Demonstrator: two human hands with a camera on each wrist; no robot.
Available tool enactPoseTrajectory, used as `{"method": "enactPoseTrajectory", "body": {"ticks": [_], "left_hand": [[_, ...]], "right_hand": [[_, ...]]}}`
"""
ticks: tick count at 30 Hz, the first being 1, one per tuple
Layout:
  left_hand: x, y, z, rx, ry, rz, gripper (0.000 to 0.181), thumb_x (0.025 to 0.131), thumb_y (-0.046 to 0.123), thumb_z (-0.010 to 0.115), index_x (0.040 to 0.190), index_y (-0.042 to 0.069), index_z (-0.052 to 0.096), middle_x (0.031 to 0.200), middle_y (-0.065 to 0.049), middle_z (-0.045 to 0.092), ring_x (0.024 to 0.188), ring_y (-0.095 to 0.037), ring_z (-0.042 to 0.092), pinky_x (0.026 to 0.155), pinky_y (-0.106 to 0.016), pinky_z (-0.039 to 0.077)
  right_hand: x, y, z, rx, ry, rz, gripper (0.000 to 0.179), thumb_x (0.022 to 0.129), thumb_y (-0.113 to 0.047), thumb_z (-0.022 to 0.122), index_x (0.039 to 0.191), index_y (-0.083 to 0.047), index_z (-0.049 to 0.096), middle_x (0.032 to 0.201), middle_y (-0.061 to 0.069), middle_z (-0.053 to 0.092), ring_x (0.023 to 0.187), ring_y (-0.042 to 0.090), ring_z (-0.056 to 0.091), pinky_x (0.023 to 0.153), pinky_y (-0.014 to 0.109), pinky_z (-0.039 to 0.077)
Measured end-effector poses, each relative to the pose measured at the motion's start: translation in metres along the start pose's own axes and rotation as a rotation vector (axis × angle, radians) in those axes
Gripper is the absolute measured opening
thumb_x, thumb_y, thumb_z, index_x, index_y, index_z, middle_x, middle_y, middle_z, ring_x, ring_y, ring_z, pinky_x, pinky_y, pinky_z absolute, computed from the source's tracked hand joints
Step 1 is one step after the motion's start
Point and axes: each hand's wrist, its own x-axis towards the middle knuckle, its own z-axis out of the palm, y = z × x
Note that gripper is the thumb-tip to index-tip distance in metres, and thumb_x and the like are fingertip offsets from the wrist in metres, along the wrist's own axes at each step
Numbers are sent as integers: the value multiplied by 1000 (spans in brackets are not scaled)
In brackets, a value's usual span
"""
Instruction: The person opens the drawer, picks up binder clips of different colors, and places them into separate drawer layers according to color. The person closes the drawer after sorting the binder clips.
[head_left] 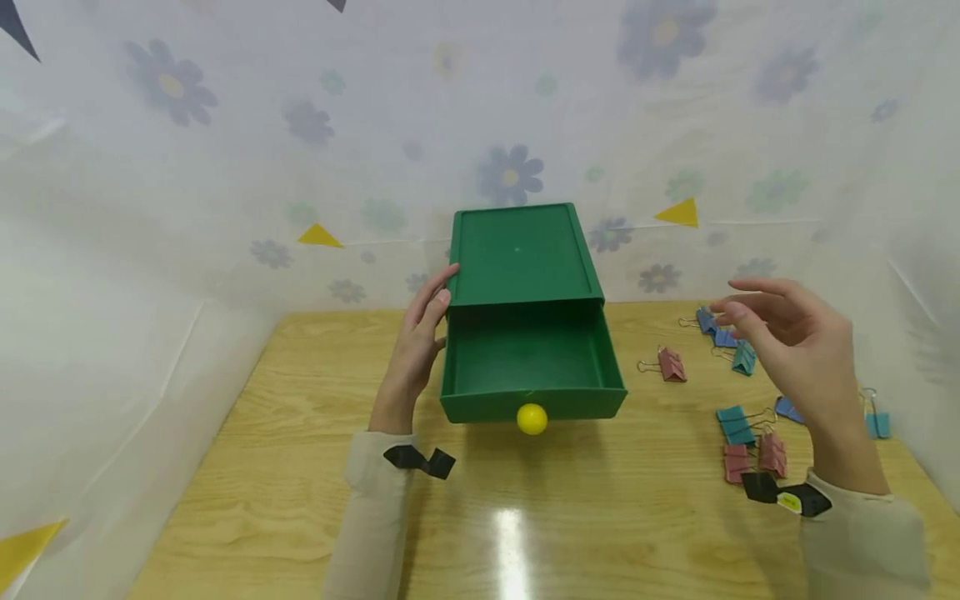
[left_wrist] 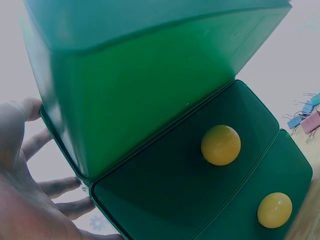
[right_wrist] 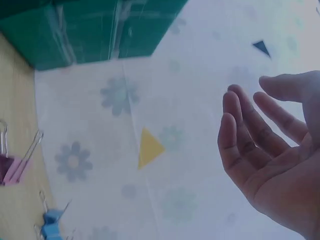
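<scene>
A green plastic drawer cabinet (head_left: pixel 517 258) stands on the table with its top drawer (head_left: pixel 483 407) pulled out; the drawer's inside is bare. A yellow round knob (head_left: pixel 532 419) sits on that drawer's front. Below it, the left wrist view shows two closed drawer fronts with a yellow knob (left_wrist: pixel 220 145) each. My left hand (head_left: pixel 408 362) rests against the cabinet's left side, fingers fairly straight and fingertips at its edge. Raised over the right of the table, my right hand (head_left: pixel 806 354) holds nothing, its fingers loosely bent near several binder clips (head_left: pixel 744 358).
Binder clips in pink, blue and teal lie scattered on the right, including a pink clip (head_left: pixel 672 365) nearest the cabinet. The wooden table (head_left: pixel 300 467) ends at a flower-patterned sheet (head_left: pixel 360 150) behind and at both sides. Yellow triangles (head_left: pixel 678 213) mark the sheet.
</scene>
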Motion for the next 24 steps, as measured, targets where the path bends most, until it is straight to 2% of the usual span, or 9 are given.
{"method": "enactPoseTrajectory", "body": {"ticks": [4, 8, 11, 19, 24], "left_hand": [[0, -1, 1, -2, 0, 2, 45, 103, 31, 38, 147, 22, 37, 153, 10, 23, 139, -23, 23, 97, -67, 27], [0, -1, 0, 2, 6, 3, 45, 103, 33, 38, 147, 22, 37, 153, 10, 23, 139, -23, 24, 97, -67, 28], [2, 0, 1, 4, 10, 6, 45, 103, 33, 38, 147, 23, 37, 153, 10, 24, 139, -23, 24, 97, -66, 28], [1, 1, 2, -3, 2, 2, 46, 103, 34, 38, 147, 23, 37, 153, 9, 23, 139, -23, 24, 98, -67, 26], [1, 0, 1, -1, 2, 3, 46, 103, 33, 38, 147, 22, 36, 153, 8, 23, 139, -23, 25, 98, -66, 28]], "right_hand": [[-3, 19, -11, -141, 81, 120, 36, 89, -2, 63, 125, -3, 60, 108, 13, 68, 92, 9, 64, 81, 15, 46], [-4, 39, -19, -196, 152, 218, 36, 90, -11, 65, 125, -10, 62, 111, 5, 67, 98, 6, 61, 81, 15, 44], [-5, 54, -27, -215, 181, 242, 37, 89, -13, 66, 126, -12, 62, 111, 2, 67, 99, 5, 60, 79, 14, 43], [-20, 89, -50, -253, 111, 322, 43, 90, -16, 65, 132, -15, 56, 113, 2, 63, 98, 2, 55, 73, 7, 40], [-29, 102, -61, -237, 61, 390, 46, 91, -18, 65, 135, -17, 53, 116, 1, 59, 100, 0, 52, 73, 6, 40]]}}
